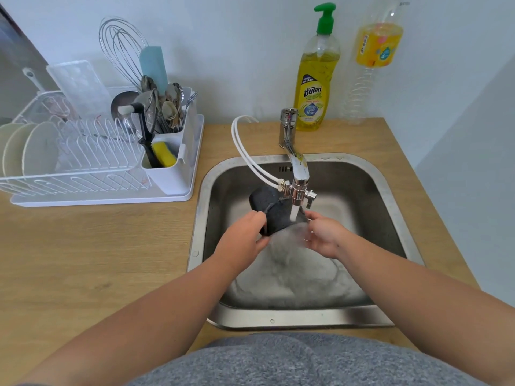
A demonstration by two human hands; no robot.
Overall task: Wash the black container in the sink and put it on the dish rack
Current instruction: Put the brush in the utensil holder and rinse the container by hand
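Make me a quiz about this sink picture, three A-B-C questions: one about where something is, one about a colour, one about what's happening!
1. Where is the dish rack?
A. left of the sink
B. right of the sink
C. inside the sink

2. What colour is the pump on the soap bottle?
A. red
B. green
C. blue

3. What is the tap doing?
A. it is off
B. running onto the black container
C. spraying the wall

Answers:
1 A: it stands on the counter, left of the sink.
2 B: the pump is bright green.
3 B: water falls onto the container, which the left hand and right hand hold.
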